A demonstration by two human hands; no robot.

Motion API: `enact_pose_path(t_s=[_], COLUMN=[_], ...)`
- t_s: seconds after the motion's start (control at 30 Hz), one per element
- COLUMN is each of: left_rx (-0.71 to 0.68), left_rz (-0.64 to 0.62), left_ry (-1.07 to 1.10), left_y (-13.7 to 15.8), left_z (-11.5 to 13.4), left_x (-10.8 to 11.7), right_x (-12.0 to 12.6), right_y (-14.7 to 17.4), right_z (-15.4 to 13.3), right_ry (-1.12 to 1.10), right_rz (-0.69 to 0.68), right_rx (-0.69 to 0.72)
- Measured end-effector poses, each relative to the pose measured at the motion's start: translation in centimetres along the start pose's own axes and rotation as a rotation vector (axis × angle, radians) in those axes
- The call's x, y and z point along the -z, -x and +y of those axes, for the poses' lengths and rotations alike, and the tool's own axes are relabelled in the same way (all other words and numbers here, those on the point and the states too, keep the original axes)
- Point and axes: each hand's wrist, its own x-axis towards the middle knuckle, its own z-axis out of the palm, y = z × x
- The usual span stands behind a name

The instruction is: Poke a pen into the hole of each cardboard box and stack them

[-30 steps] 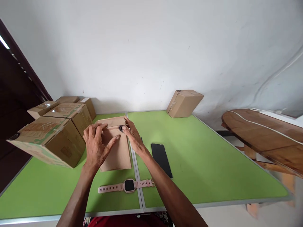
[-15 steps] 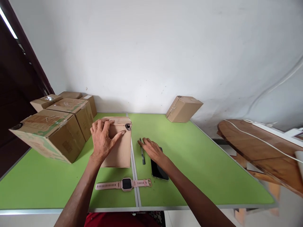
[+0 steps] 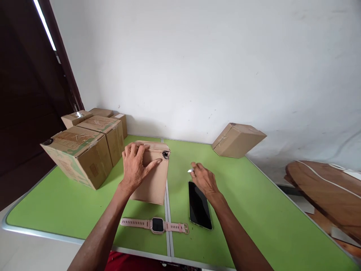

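My left hand rests on a small brown cardboard box, its fingers curled over the far edge and its thumb stretched across the top face. A dark, ragged hole or scorched-looking patch marks the box's far right corner. To the right, my right hand is closed around a slim pen; only a pale end pokes out, and the fingers hide the rest. Just below that hand a black phone lies on the green table. Near the front, a smartwatch with a pink strap lies flat.
Several taped cardboard boxes stand together at the left, by the wall. Another cardboard box sits tilted-looking at the back right. A wooden surface with a white cable is beyond the table's right edge.
My right hand has picked up the pen from the table and lifted it. My left hand stays on the box. The view has turned somewhat to the left.
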Motion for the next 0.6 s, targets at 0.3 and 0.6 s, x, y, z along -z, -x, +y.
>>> enact_pose_path(t_s=[0.3, 0.6], left_rx=[0.001, -0.007], left_rz=[-0.006, 0.018], left_ry=[-0.002, -0.016], left_y=[-0.4, -0.1], left_z=[-0.2, -0.1], left_x=[0.1, 0.1], right_x=[-3.6, -5.9], right_y=[2.6, 3.1], right_z=[-13.6, -15.8], right_ry=[-0.559, -0.671], right_rz=[0.308, 0.338], right_rx=[0.032, 0.031])
